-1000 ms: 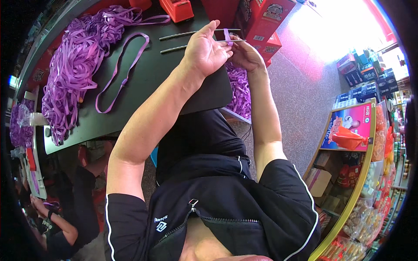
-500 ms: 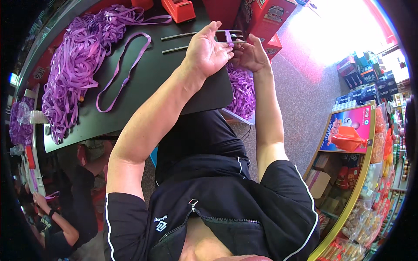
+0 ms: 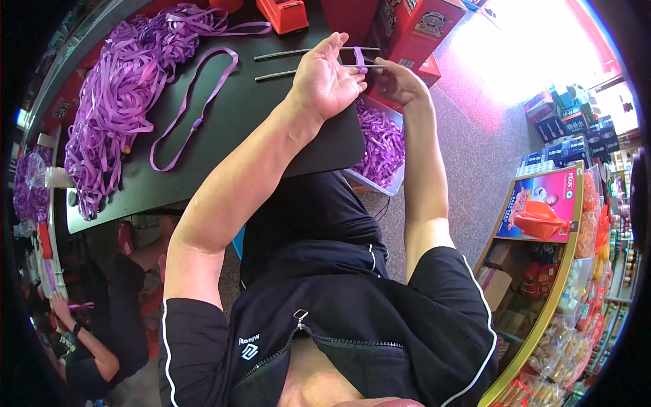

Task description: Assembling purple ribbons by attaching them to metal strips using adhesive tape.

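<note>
Two thin, twisted metal rods (image 3: 277,74) run side by side over the far right of the dark table. My left hand (image 3: 320,80), palm up with its fingers curled and the thumb stretched away, is around their middle. The hand hides the rods' middle stretch. A short purple ribbon (image 3: 359,57) spans the rods near their right ends. My right hand (image 3: 401,83) is beside those ends, its fingertips pinched together at the nearer rod's tip; what they pinch is too small to make out. Beneath the right hand is a clear bin of purple ribbon pieces (image 3: 378,146).
Across the table (image 3: 271,129) on the left lies a big heap of purple ribbons (image 3: 119,102), with one knotted loop (image 3: 196,123) apart. A red tape dispenser (image 3: 283,15) and red boxes (image 3: 413,30) stand behind. At lower left another person's arm (image 3: 95,346) shows. A display case (image 3: 536,251) is right.
My right hand has turned and drawn slightly right, its fingers closing to a pinch near the rod tip. The left hand and the ribbon on the rods look nearly the same.
</note>
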Tool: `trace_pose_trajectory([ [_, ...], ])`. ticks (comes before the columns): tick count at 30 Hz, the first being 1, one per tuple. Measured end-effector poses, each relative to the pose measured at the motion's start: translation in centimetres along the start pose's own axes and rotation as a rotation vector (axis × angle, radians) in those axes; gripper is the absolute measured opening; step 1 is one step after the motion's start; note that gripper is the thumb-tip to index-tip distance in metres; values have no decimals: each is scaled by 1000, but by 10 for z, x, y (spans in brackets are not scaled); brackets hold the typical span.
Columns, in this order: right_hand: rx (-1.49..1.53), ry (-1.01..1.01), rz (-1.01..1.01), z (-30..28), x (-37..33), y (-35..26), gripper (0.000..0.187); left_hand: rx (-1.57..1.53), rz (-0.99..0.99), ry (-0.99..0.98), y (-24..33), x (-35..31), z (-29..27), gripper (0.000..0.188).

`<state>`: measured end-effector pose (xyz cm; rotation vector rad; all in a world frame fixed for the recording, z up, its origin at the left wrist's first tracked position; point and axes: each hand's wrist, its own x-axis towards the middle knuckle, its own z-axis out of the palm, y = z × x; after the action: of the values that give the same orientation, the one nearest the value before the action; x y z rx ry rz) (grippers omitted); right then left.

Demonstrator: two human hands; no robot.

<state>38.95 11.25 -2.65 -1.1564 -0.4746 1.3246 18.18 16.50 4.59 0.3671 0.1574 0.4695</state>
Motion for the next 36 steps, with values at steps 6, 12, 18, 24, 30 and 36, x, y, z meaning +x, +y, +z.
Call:
trace_pose_trajectory([
  [6,428,-210,137,19,26,48,16,-48,-11,29,1,-1,1,66],
  [12,633,-493,38,32,51,60,14,-21,24,6,1,3,-5,66],
  [18,920,-461,-19,38,57,73,18,-24,11,-5,-1,2,-4,67],
  [24,536,-145,6,46,41,69,18,-24,28,-16,1,0,-5,70],
  [30,-135,496,-562,9,-17,31,25,-42,-5,13,-3,0,4,73],
  [36,-1144,569,-632,92,-56,-42,44,-28,22,-23,0,-1,-2,71],
])
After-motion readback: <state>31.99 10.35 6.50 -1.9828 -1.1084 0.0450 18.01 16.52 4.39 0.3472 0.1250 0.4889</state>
